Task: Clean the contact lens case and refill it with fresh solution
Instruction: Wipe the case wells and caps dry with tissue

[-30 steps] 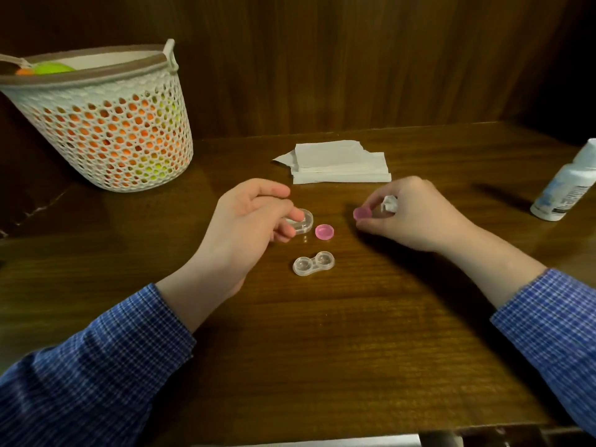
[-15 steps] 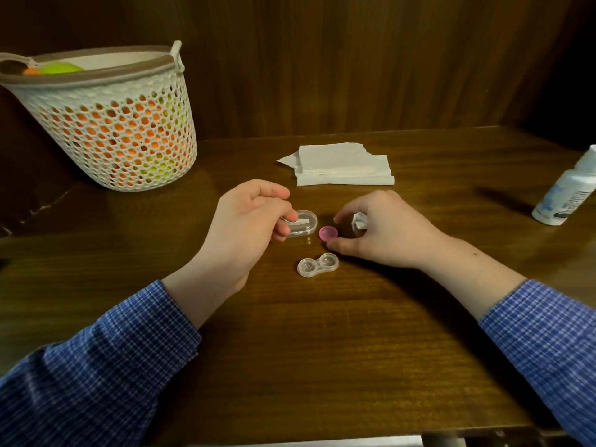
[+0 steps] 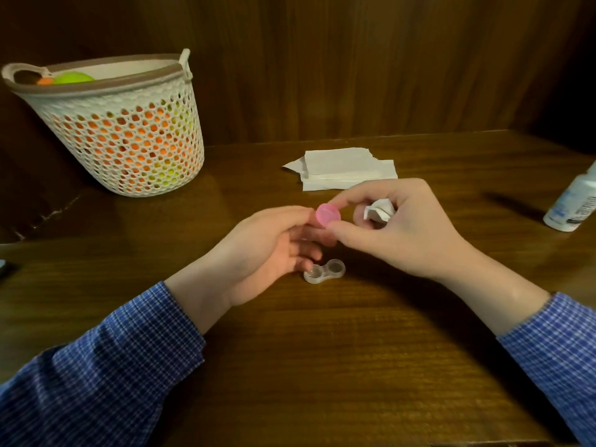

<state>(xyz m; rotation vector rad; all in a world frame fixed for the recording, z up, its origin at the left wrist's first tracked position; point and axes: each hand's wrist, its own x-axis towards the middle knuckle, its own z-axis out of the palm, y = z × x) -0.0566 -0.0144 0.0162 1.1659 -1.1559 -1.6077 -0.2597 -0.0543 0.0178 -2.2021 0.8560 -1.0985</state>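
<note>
Lens case cap up for wiping

Lens case (image 3: 324, 271) sits open mid-tabletop, just under the hands. Right hand (image 3: 400, 227) pinches the pink cap (image 3: 328, 215) between thumb and forefinger, a tissue wad (image 3: 379, 210) tucked behind its curled fingers. Left hand (image 3: 267, 250), fingers loose, touches the cap's edge. Best play: pass the cap left, hollow up, and twist tissue inside. Solution bottle (image 3: 572, 204) waits at the right edge.

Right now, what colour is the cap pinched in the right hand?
Pink, translucent: the cap in the right hand, clearest in the head view.
</note>
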